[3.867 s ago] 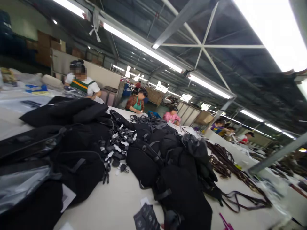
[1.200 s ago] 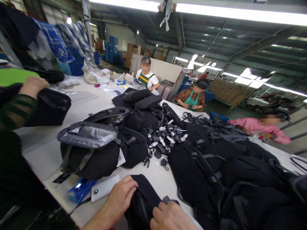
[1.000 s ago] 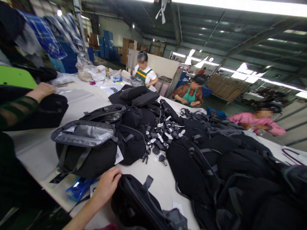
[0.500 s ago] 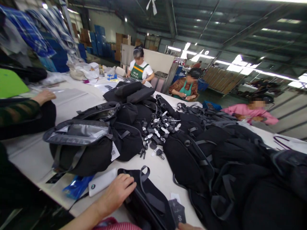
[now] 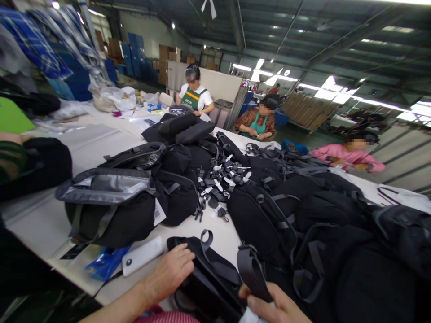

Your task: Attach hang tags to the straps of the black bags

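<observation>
Snagging looked likeliest: right hand [image 5: 276,309] pinched the webbing strap [image 5: 251,273], left hand [image 5: 171,271] lay flat, fingers apart, on the black bag [image 5: 208,278] (buckle pile [image 5: 220,181] close).

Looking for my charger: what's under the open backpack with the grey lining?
Under the open backpack, a blue packet and a dark flat card stick out; anything further beneath is covered.

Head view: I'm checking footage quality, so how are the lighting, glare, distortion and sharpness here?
Head view: ceiling strip lights blow out to white glare; black backpacks lose detail in dark masses; wide-angle lens bends and tilts roof beams; left hand and right hand on the near bag look reasonably sharp; faces are blurred out.
</observation>
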Demonstrator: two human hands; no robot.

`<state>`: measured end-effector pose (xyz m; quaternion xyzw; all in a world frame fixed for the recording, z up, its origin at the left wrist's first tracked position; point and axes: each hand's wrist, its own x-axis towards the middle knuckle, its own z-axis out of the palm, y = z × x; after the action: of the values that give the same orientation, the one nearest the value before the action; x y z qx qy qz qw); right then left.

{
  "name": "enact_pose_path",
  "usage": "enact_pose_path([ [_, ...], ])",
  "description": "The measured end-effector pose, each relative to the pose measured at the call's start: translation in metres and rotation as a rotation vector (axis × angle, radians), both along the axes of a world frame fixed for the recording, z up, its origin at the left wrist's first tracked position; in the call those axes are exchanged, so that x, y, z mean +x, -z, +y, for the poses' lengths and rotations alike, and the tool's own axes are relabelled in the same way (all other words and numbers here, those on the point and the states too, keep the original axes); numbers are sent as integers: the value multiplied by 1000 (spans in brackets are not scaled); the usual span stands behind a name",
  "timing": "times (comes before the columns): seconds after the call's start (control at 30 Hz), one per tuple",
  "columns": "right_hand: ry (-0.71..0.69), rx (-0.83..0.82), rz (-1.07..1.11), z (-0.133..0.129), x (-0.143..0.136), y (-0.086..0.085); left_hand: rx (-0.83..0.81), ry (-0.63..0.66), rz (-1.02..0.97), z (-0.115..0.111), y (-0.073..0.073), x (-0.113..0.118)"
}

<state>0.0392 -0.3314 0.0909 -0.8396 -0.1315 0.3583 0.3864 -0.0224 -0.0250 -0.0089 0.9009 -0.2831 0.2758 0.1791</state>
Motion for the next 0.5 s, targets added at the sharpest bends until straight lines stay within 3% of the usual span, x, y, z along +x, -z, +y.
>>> enact_pose_path([
  [0.1, -66, 40, 194, 43, 5, -16, -16, 30, 81, -10, -4, -1],
  [0.23, -100, -95, 372, 93, 17, 8, -36, 131, 209, -13, -10, -7],
  [0.37, -227, -135, 351, 112, 35, 25, -40, 117, 362, -9, -9, -15],
  [0.5, -378, -201, 214, 118, 47, 19, -61, 85, 244, -11, -13, -20],
])
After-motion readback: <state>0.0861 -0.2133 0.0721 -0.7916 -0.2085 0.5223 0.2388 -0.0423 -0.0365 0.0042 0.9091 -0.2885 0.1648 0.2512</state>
